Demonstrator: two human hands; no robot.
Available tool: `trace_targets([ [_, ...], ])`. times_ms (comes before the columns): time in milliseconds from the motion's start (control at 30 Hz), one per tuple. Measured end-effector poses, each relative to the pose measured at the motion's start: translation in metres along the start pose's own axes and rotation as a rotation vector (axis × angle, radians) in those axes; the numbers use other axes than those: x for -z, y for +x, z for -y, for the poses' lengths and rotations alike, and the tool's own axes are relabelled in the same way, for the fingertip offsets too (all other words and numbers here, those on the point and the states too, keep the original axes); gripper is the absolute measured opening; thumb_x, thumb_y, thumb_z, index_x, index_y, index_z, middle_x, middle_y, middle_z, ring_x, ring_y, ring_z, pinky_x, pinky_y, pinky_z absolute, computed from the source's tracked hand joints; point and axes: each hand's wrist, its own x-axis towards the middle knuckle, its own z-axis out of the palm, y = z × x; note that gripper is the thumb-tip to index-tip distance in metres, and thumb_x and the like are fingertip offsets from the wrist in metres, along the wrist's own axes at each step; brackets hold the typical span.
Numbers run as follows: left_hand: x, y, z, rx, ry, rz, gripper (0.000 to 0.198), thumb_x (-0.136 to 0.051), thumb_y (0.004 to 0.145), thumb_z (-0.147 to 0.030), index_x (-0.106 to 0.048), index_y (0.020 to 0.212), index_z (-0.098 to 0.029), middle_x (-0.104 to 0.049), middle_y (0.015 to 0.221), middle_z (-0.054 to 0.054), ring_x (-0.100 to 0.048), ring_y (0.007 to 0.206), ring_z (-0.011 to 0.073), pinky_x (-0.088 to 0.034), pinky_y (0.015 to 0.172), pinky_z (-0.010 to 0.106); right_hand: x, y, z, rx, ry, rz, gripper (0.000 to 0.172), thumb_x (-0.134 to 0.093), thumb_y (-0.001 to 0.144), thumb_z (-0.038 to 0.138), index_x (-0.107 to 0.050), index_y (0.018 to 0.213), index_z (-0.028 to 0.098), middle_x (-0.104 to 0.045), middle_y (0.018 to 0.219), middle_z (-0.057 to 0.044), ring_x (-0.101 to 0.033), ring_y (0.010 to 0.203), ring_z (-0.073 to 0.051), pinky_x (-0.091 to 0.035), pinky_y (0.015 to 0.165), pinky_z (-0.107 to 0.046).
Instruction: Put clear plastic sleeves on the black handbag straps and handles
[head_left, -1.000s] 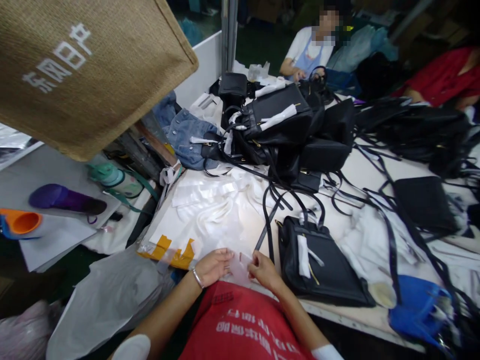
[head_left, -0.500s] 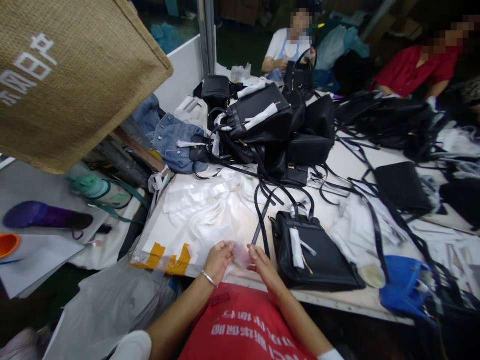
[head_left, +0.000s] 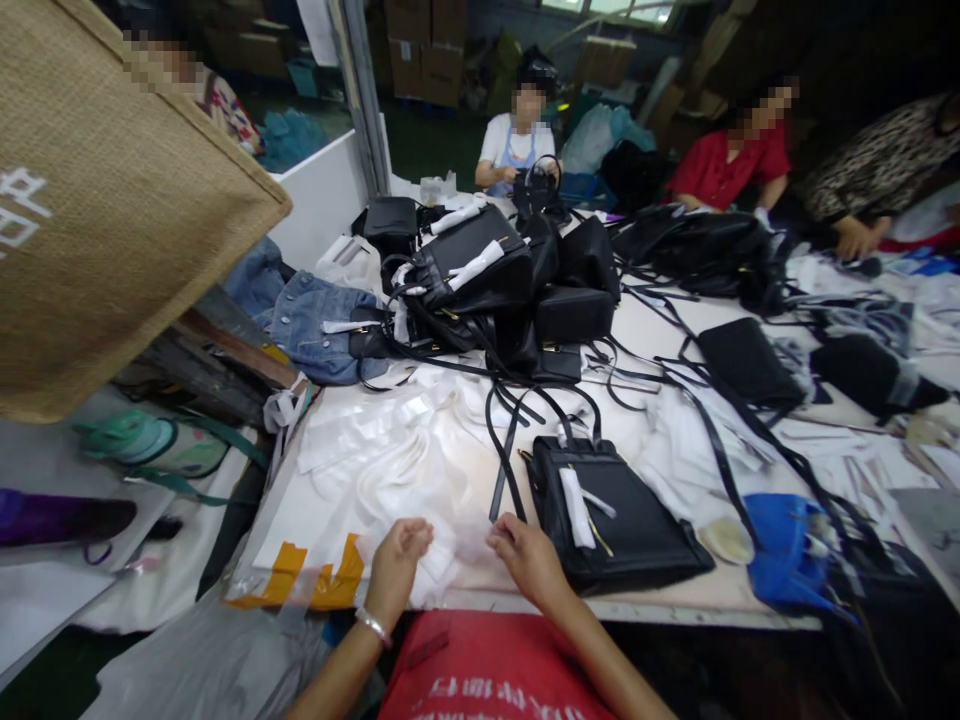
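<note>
A thin, see-through sheet (head_left: 469, 540) is stretched between my two hands at the table's near edge. My left hand (head_left: 401, 555) has its fingers curled closed at the sheet's left side. On the right side, my right hand (head_left: 525, 560) pinches the sheet between thumb and fingers. Under and beyond the sheet lies a heap of white wrapping sheets (head_left: 420, 440). Just right of my right hand, a black handbag (head_left: 615, 520) lies on the table, with a white-wrapped tag (head_left: 576, 508) and its straps pointing away from me.
A pile of black bags (head_left: 487, 270) stands farther back, beside a denim garment (head_left: 315, 320). To the right are a blue container (head_left: 787, 550), loose white paper and long black straps. A burlap bag (head_left: 127, 220) hangs at upper left. Several people work across the table.
My hands have moved farther apart, with the sheet spread wider between them. The view has shifted, bringing more co-workers into sight. The black handbag stays on the table.
</note>
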Motion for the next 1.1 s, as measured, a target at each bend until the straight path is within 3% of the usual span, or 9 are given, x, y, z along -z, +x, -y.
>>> trace_targets([
  [67,0.002,0.0,-0.027,-0.273,0.217,0.056,0.033,-0.065,0.073,-0.033,-0.061,0.104,-0.021,-0.062,0.113,0.01,-0.058,0.104,0.0233,-0.04,0.096,0.036,0.009,-0.003,0.009,0.102,-0.174,0.057,0.009,-0.052,0.082,0.028,-0.058,0.082,0.022,-0.064,0.075,-0.001,-0.059,0.071,-0.016,-0.036,0.064,-0.023],
  [167,-0.015,0.01,-0.061,-0.523,0.388,0.447,0.042,-0.068,0.07,-0.027,-0.061,0.11,-0.024,-0.057,0.124,0.008,-0.044,0.122,0.0246,-0.025,0.108,0.037,0.016,-0.004,0.026,0.259,-0.292,0.155,0.01,-0.048,0.084,0.023,-0.058,0.085,0.022,-0.065,0.081,-0.003,-0.059,0.079,-0.017,-0.036,0.069,-0.024],
  [233,-0.03,0.022,-0.069,-0.544,0.478,0.673,0.026,-0.074,0.062,-0.023,-0.069,0.088,-0.024,-0.068,0.102,0.007,-0.051,0.114,0.027,-0.023,0.108,0.037,0.02,-0.002,0.035,0.319,-0.304,0.169,0.012,-0.046,0.086,0.022,-0.058,0.086,0.021,-0.064,0.083,-0.004,-0.058,0.082,-0.018,-0.036,0.072,-0.025],
  [333,-0.041,0.042,-0.062,-0.468,0.637,0.814,0.014,-0.07,0.065,-0.025,-0.063,0.054,-0.024,-0.065,0.059,0.002,-0.061,0.075,0.022,-0.036,0.093,0.033,0.026,0.003,0.036,0.271,-0.19,0.092,0.011,-0.048,0.085,0.025,-0.057,0.09,0.021,-0.063,0.081,-0.003,-0.057,0.079,-0.017,-0.038,0.071,-0.025],
  [467,-0.036,0.055,-0.05,-0.307,0.697,0.761,0.02,-0.057,0.076,-0.032,-0.062,0.061,-0.02,-0.063,0.056,-0.001,-0.053,0.054,0.0145,-0.037,0.06,0.022,0.021,0.013,0.016,0.028,0.23,-0.059,0.03,-0.059,0.078,0.034,-0.051,0.104,0.022,-0.06,0.077,0.001,-0.056,0.067,-0.014,-0.041,0.063,-0.024],
  [667,-0.033,0.062,-0.036,-0.168,0.487,0.666,0.016,-0.061,0.072,-0.031,-0.064,0.073,-0.016,-0.066,0.071,0.001,-0.055,0.064,0.0142,-0.036,0.059,0.021,-0.009,0.028,-0.009,-0.222,0.762,-0.059,0.035,-0.061,0.071,0.052,-0.05,0.072,0.019,-0.053,0.058,0.003,-0.05,0.049,-0.011,-0.042,0.05,-0.023],
  [867,-0.038,0.08,-0.029,-0.096,0.372,0.611,0.027,-0.054,0.079,-0.04,-0.064,0.078,-0.015,-0.064,0.072,0.002,-0.055,0.066,0.0153,-0.039,0.062,0.024,-0.013,0.033,-0.004,-0.245,0.634,-0.132,0.03,-0.057,0.075,0.049,-0.053,0.071,0.02,-0.055,0.058,0.003,-0.053,0.052,-0.012,-0.042,0.049,-0.022],
  [1000,-0.035,0.086,-0.055,-0.152,0.44,0.561,0.033,-0.046,0.084,-0.042,-0.068,0.08,-0.017,-0.068,0.085,0.006,-0.059,0.082,0.02,-0.042,0.078,0.029,-0.005,0.031,-0.002,-0.159,0.411,-0.165,0.024,-0.052,0.081,0.041,-0.056,0.071,0.02,-0.057,0.059,0.002,-0.054,0.057,-0.013,-0.04,0.055,-0.022],
  [1100,-0.033,0.082,-0.084,-0.206,0.508,0.637,0.03,-0.047,0.084,-0.039,-0.07,0.076,-0.02,-0.064,0.112,0.008,-0.054,0.107,0.0235,-0.034,0.097,0.032,0.002,0.032,-0.004,-0.148,0.292,-0.161,0.023,-0.051,0.081,0.04,-0.057,0.071,0.02,-0.059,0.062,0.002,-0.054,0.058,-0.013,-0.038,0.056,-0.021],
])
